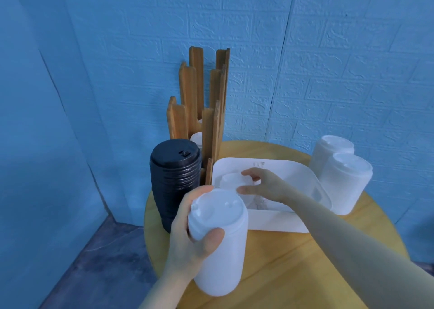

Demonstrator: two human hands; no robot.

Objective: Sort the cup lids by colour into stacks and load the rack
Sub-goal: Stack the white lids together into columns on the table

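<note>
Surface: round pale wooden table (293, 261).
Room: blue brick-embossed wall (328, 62).
Left hand (187, 233): grips tall translucent white lid stack (218, 238).
Right hand (263, 186): pinches white plastic lid (231, 179) in white rectangular tray (277, 221).

Evenly and softly lit, with a cool blue cast from the wall (305, 50). No hard shadows; only faint, diffuse shading beside the black lid stack (175, 182) at the left edge of the round table (293, 261). White lid stacks (345, 182) near the table's right edge close to overexposed, detail washed out. Wide-angle bending of straight lines toward the frame borders. Slight softness and smearing throughout, strongest on the near forearm (375, 257).
</note>
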